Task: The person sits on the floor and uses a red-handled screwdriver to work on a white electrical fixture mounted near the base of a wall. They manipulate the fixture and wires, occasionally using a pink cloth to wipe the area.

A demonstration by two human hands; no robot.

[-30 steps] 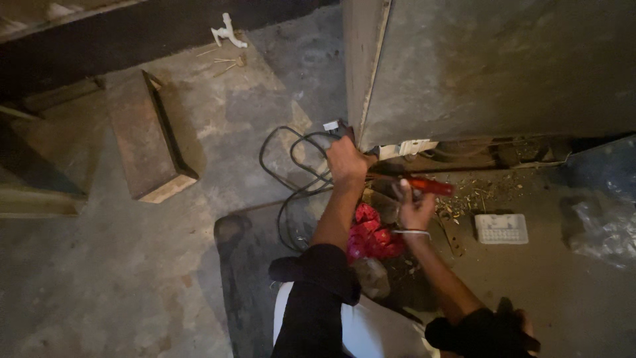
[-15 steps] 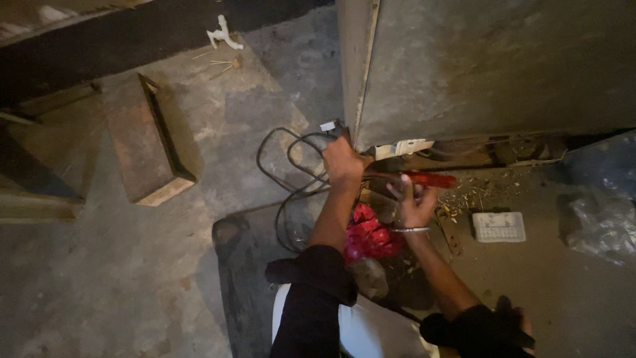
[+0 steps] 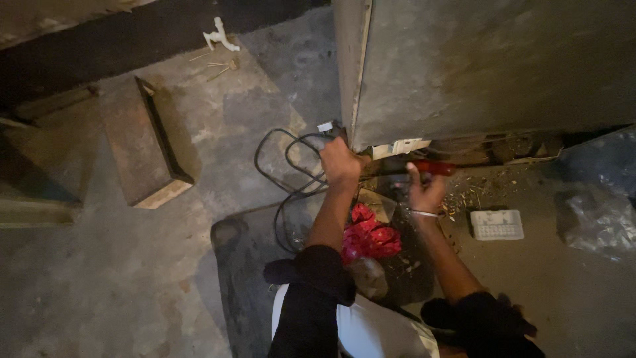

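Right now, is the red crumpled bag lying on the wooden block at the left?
No, the red crumpled bag lies between the person's forearms, far right of the wooden block.

Both forearms are bare below black sleeves pushed up to the elbows; a thin pale bangle circles the wrist just behind the right hand point(image 3: 427, 192); behind the left hand point(image 3: 341, 164) the sleeve bunches thickly; a white garment shows between the arms.

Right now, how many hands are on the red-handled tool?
1: the right hand grips the red-handled tool. The left hand is closed beside the grey cabinet corner; what it holds is hidden.
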